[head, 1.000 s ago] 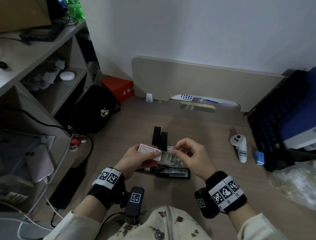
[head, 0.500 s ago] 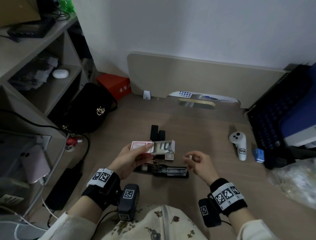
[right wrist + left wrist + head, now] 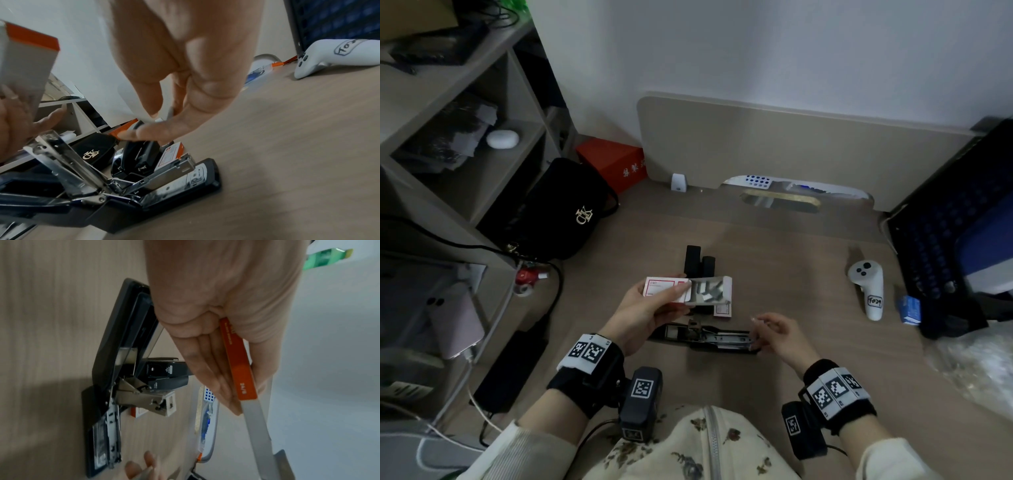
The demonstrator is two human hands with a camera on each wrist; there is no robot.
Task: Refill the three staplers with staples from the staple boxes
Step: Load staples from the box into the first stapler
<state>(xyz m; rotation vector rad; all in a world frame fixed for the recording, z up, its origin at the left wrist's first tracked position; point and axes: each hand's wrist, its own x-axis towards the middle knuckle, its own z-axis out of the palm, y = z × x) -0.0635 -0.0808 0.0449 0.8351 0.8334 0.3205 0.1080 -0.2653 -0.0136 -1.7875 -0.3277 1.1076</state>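
Head view: your left hand (image 3: 645,313) pinches the staple box (image 3: 667,290) above the desk (image 3: 808,274), its tray slid out right with staple strips (image 3: 708,290) showing. Your right hand (image 3: 779,337) hovers at the right end of the opened stapler (image 3: 707,339) lying flat; two more staplers (image 3: 700,265) stand behind, a second box (image 3: 723,311) beside them. Left wrist view: fingers (image 3: 207,366) and thumb clamp the box's orange sleeve. Right wrist view: thumb and forefinger (image 3: 164,128) pinch a small staple strip (image 3: 170,113) above the stapler's open magazine.
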